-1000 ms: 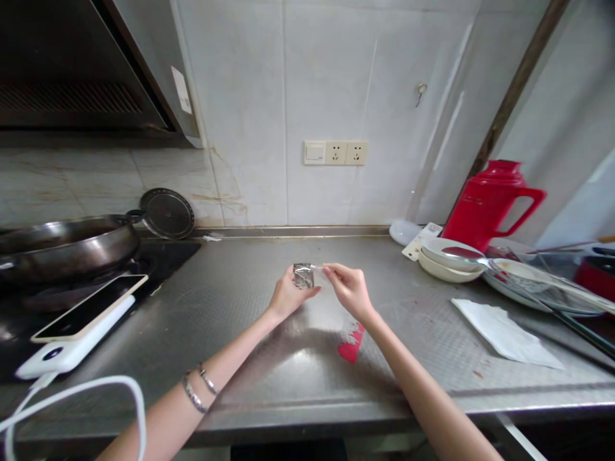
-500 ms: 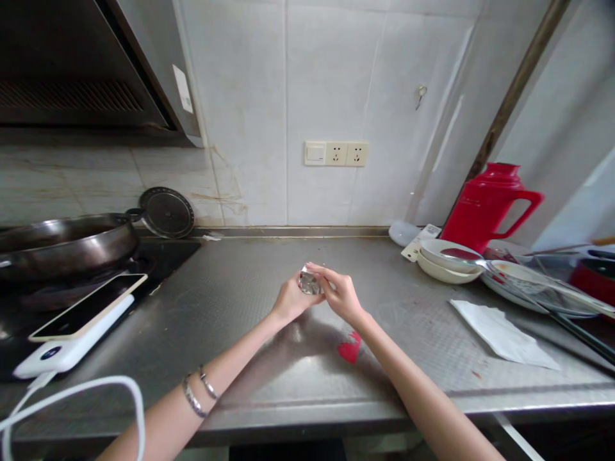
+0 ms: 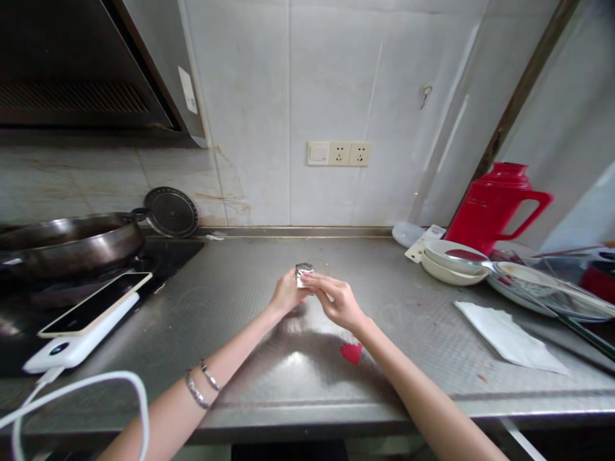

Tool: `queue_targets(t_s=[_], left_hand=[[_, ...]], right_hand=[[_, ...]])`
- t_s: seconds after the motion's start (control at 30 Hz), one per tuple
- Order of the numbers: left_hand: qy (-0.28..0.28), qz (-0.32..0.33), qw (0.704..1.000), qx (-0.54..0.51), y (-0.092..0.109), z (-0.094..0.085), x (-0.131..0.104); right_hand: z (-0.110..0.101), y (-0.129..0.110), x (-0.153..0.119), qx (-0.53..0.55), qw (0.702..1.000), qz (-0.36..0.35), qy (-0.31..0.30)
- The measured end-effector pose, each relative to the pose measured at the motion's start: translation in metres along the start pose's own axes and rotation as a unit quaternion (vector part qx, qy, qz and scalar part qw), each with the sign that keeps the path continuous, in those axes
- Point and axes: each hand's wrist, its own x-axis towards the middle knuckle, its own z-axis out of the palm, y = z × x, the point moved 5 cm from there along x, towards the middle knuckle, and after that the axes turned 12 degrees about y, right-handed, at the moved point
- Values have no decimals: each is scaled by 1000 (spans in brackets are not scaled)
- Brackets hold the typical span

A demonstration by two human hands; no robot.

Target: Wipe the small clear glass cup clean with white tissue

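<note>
Above the middle of the counter, my left hand [image 3: 285, 294] is closed around a small silver foil packet [image 3: 303, 274], which shows shiny, creased faces. From the right, the fingers of my right hand [image 3: 339, 301] press together against the packet's near side. Whether anything lies inside the foil cannot be seen. Below my right wrist, a torn red piece [image 3: 352, 353] rests on the metal counter [image 3: 230, 288], partly behind the forearm.
At left, a pan [image 3: 72, 246] sits on the stove, with a phone [image 3: 96, 304] on a white power bank [image 3: 81, 342] before it. Its white cable [image 3: 96, 379] loops near my left forearm. At right are a red thermos [image 3: 494, 208], stacked bowls [image 3: 454, 272] and a white tissue [image 3: 507, 336].
Both hands have turned the foil packet, so a different face shows. My right fingers have shifted left and down across its front. The view has swung slightly.
</note>
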Motion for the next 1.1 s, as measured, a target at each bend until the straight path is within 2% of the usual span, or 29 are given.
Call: queue_targets(t_s=[0.1, 0.27, 0.33, 0.47, 0.63, 0.83, 0.97, 1.03, 1.1], left_hand=[[16, 8, 1000, 18, -3, -3, 3], [28, 18, 999, 37, 6, 0, -4], [42, 21, 998, 46, 11, 1, -10], [29, 33, 994, 98, 16, 7, -17], [22, 50, 987, 149, 17, 7, -16], [-1, 81, 990, 117, 23, 6, -14], [9, 86, 992, 87, 15, 1, -8], [1, 86, 994, 62, 10, 0, -4], [4, 73, 996, 58, 7, -1, -2]], right_hand=[[-2, -4, 1, 0, 1000, 6, 13], [-25, 6, 8, -54, 978, 116, 168], [-29, 13, 8, -78, 967, 152, 188], [-17, 21, 7, -47, 980, 154, 115], [-5, 15, 3, -16, 995, 85, 51], [-7, 7, 1, -17, 999, 20, 33], [-4, -2, 0, -7, 1000, -9, 6], [-2, -7, 0, 3, 1000, -10, 0], [-3, -7, 0, 10, 999, 16, 26]])
